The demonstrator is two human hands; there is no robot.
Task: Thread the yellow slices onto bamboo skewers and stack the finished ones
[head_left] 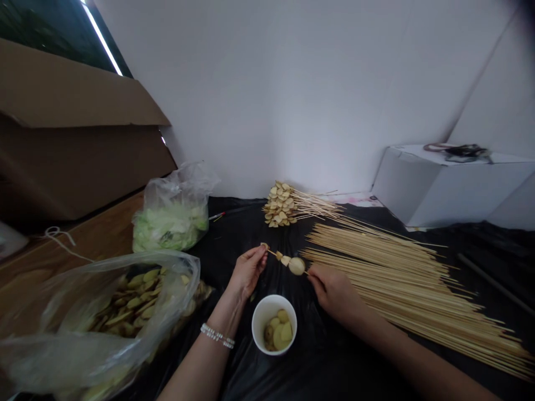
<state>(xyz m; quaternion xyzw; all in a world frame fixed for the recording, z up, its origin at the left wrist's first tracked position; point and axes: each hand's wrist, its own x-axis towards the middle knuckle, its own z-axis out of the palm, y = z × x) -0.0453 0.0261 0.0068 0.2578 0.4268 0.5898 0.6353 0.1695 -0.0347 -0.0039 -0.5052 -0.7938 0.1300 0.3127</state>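
I see left hand (248, 271) pinching skewer (272, 253) tip, right hand (334, 292) gripping its other end, centre frame, above cup (261, 313).

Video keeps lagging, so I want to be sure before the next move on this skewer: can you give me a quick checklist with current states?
1. Right hand grips the skewer behind the threaded slices: ok.
2. Left hand pinches the end slice at the far tip: ok.
3. Tip pierced fully through the end slice: cannot tell.
4. Threaded slices bunched close to the right hand: ok.
5. White cup holds slices, between the wrists: ok.
6. Loose skewers lie beside the right hand: ok.
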